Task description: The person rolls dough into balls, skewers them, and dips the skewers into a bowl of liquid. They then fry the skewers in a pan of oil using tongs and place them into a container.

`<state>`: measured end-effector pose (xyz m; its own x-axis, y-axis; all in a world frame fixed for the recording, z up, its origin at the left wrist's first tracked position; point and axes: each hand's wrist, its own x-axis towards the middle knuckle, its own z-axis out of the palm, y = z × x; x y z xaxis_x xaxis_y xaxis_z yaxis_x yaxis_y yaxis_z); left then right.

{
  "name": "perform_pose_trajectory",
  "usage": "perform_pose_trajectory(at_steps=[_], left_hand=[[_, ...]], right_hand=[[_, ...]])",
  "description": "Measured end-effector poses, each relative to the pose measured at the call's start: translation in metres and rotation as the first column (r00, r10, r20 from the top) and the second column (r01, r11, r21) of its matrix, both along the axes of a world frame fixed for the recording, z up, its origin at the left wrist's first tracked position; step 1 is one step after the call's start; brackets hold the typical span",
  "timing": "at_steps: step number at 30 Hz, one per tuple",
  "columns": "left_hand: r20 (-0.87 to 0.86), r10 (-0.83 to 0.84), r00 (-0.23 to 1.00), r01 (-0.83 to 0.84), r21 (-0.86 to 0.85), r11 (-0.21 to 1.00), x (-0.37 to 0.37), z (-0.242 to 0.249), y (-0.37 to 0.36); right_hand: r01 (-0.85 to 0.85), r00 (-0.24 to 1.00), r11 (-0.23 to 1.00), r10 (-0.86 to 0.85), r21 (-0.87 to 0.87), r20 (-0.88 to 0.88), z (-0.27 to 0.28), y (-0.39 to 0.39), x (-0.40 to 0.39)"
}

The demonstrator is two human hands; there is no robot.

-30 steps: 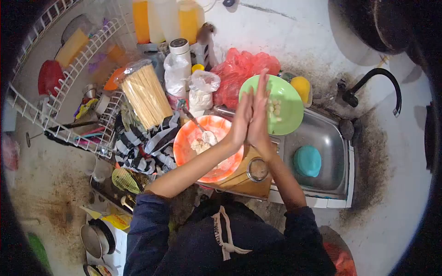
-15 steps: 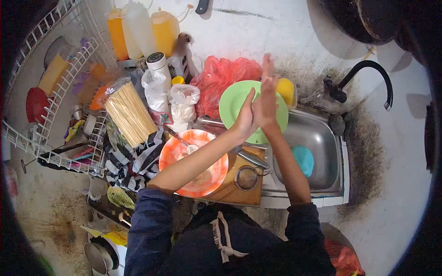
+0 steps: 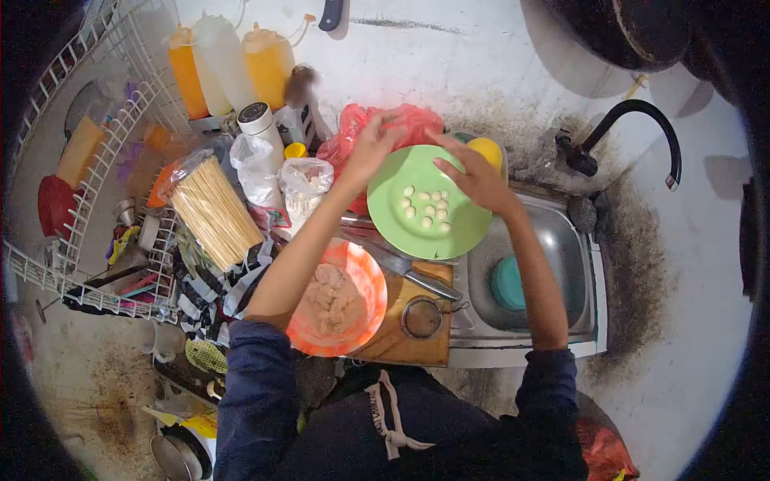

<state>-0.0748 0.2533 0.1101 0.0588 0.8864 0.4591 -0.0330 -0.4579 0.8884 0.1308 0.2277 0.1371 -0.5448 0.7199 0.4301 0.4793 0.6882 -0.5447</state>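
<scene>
A green plate (image 3: 393, 228) holds several small pale balls (image 3: 427, 210) near its middle. My left hand (image 3: 374, 148), fingers apart and slightly blurred, is raised over the plate's upper left edge, in front of a red plastic bag (image 3: 343, 132). Over the plate's upper right side is my right hand (image 3: 475, 175), its fingers spread and nothing in it. Below my left forearm, an orange and white bowl (image 3: 374, 289) contains a lumpy pinkish-brown mixture (image 3: 330, 301). A knife (image 3: 433, 284) and a small strainer (image 3: 422, 317) lie on the wooden board (image 3: 393, 345) beside the bowl.
On the right is a steel sink (image 3: 553, 240) with a teal bowl (image 3: 508, 283) under a black faucet (image 3: 642, 108). Bundled skewers (image 3: 215, 212), a white flask (image 3: 257, 124), bottles (image 3: 266, 64) and a white wire rack (image 3: 96, 176) stand to the left.
My hands were pressed together over the plate; now they are apart, the left moved left and the right nearer the plate's right edge. The pale balls and the bowl's mixture are now uncovered.
</scene>
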Motion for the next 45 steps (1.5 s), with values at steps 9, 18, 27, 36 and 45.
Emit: perform_pose_trajectory(at_steps=[9, 18, 27, 36, 45], left_hand=[[-0.712, 0.248, 0.657, 0.014, 0.340, 0.940, -0.020, 0.002, -0.047], [-0.528, -0.001, 0.849, 0.010, 0.014, 1.000, -0.041, 0.010, -0.055], [-0.434, 0.016, 0.901, 0.022, 0.083, 0.996, -0.039, 0.000, -0.059], [-0.794, 0.359, 0.492, -0.015, 0.404, 0.915, -0.004, -0.009, -0.068], [-0.885, 0.291, 0.363, -0.015, 0.306, 0.952, 0.015, -0.007, -0.059]], right_hand=[[-0.217, 0.918, 0.976, 0.203, 0.004, 0.342, -0.005, 0.005, 0.008], [-0.138, 0.845, 0.964, 0.234, -0.226, 0.481, 0.010, 0.007, -0.018], [-0.213, 0.865, 0.975, 0.157, 0.064, 0.476, -0.004, 0.010, -0.015], [-0.218, 0.846, 0.968, 0.122, 0.127, 0.520, -0.006, 0.005, -0.011], [-0.014, 0.950, 0.994, -0.020, 0.109, 0.311, -0.009, 0.005, 0.019]])
